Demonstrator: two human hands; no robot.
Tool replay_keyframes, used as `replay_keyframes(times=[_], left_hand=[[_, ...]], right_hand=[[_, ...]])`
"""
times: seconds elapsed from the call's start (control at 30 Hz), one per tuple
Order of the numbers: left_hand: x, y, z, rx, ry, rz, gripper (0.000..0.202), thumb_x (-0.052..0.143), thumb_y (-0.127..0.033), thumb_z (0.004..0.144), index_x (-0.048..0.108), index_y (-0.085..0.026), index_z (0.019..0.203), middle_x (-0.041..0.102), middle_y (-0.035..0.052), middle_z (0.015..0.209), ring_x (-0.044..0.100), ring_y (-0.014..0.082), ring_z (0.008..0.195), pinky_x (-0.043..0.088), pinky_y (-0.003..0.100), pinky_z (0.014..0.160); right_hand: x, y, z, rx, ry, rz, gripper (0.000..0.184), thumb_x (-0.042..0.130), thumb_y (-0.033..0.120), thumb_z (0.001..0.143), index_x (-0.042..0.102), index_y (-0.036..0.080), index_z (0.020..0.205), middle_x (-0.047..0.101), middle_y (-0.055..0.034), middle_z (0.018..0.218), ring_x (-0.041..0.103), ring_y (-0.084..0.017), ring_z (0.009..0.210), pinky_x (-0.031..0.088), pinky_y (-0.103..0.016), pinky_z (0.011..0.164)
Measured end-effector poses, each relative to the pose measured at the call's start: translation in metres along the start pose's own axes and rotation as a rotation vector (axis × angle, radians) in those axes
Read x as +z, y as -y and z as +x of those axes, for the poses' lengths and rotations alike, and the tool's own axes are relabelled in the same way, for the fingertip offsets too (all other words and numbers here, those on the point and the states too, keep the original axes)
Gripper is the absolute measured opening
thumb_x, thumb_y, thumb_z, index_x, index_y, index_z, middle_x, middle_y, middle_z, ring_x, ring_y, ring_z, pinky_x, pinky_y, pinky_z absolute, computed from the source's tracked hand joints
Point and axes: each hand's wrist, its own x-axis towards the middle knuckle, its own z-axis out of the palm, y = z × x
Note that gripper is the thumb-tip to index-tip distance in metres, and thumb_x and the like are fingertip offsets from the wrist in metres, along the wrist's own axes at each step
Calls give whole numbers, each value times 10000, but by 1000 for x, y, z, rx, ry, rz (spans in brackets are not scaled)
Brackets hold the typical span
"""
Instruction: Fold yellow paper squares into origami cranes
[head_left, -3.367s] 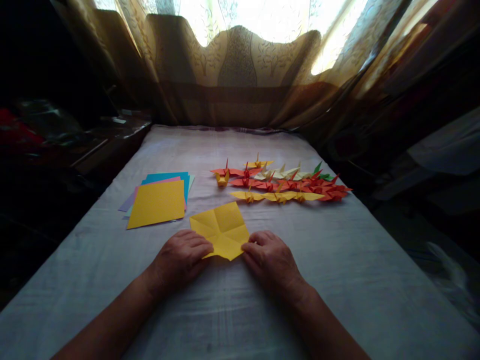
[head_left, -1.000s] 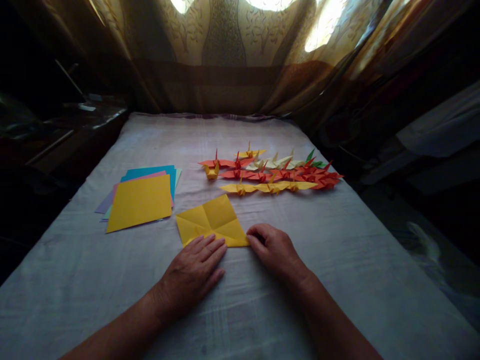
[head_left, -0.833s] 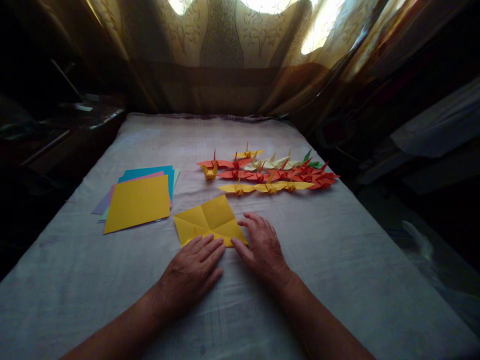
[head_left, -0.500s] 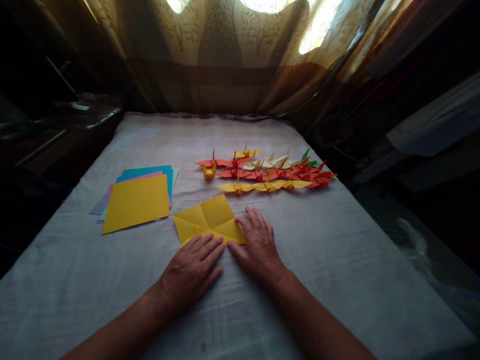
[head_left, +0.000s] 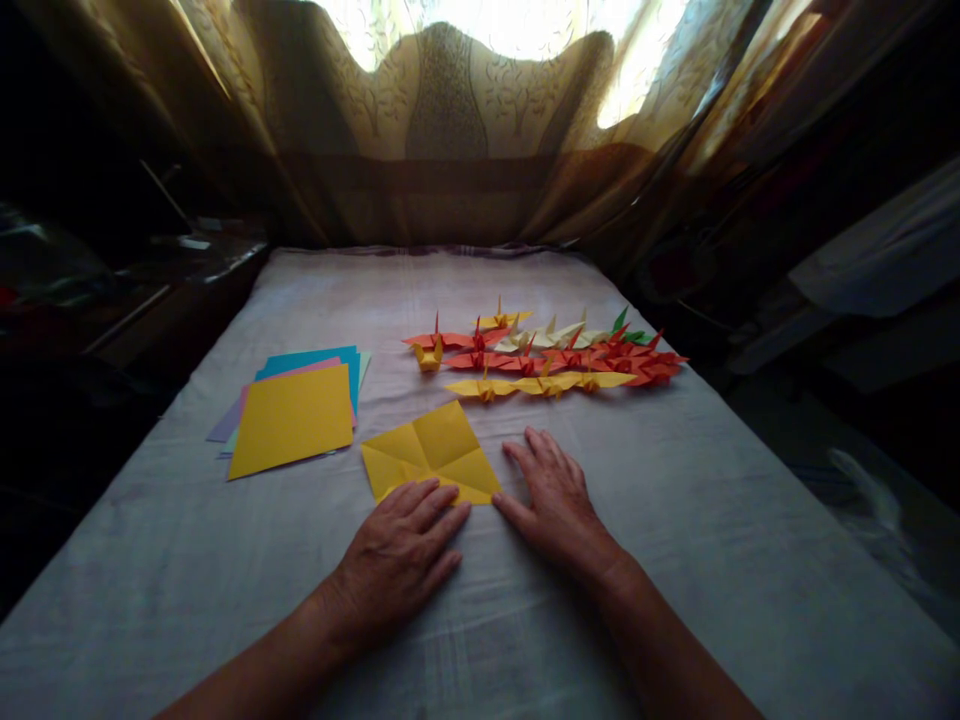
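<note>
Head view: the creased yellow sheet (head_left: pixel 446 440) lies just right of the paper stack (head_left: pixel 292 420), slightly nearer you. Your left hand (head_left: pixel 405 545) rests on its near edge, fingers extended, gripping nothing; your right hand (head_left: pixel 551 492), farther from the stack, is loosely spread, thumb at the corner. Advise: hold left pressure steady, check edge alignment, press evenly outward.

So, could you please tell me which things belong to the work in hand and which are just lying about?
In hand: creased yellow sheet, left hand on it, right hand at its corner.
Apparently lying about: stacked sheets, folded paper birds.
</note>
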Motion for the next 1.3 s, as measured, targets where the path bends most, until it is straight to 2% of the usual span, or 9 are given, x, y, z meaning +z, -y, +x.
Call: replay_keyframes(times=[0.23,0.43,0.6,0.8,1.13,1.2,1.3], left_hand=[[1,9,-8,34,37,-28,442,457,-371,993,531,-186,1387,599,92,1390,540,259,1286,423,439,1093],[-6,30,-12,99,171,-88,515,448,-444,994,424,-259,1474,528,50,1469,449,231,1382,260,444,1189],[-15,45,-22,102,243,-60,524,425,-469,1002,402,-274,1488,505,35,1486,401,246,1414,195,465,1205],[-23,63,-44,118,206,19,543,461,-467,992,397,-260,1491,523,29,1469,416,254,1404,100,478,1220],[-36,86,-72,122,189,136,552,495,-466,975,392,-301,1492,527,-3,1469,432,260,1384,61,485,1225],[-38,88,-73,100,185,142,542,501,-468,970,401,-331,1485,498,1,1495,429,267,1384,82,489,1222],[-38,87,-69,50,157,119,454,515,-445,961,508,-360,1407,491,22,1499,456,294,1357,170,512,1200]], right_hand=[[-1,-2,1,-27,-22,-5,533,670,320,820,553,214,1329,389,-187,1528,308,-353,1436,273,-545,1129],[0,-3,1,-35,-33,-10,525,672,339,821,562,234,1323,397,-174,1524,327,-348,1425,281,-545,1121],[-3,-1,2,-10,0,-23,536,677,340,819,566,239,1333,385,-158,1535,319,-340,1430,268,-526,1131],[-5,-2,2,-12,25,-27,541,659,357,835,556,232,1351,357,-168,1550,297,-342,1440,254,-525,1134],[-4,-2,2,-14,19,-25,542,666,341,826,561,238,1348,375,-161,1542,308,-338,1436,266,-529,1130],[-4,-1,3,-2,36,-16,550,663,346,826,560,234,1354,363,-164,1549,297,-342,1442,260,-525,1136],[-4,-2,4,-16,36,5,542,660,333,823,572,229,1347,341,-164,1562,274,-339,1454,230,-525,1152]])
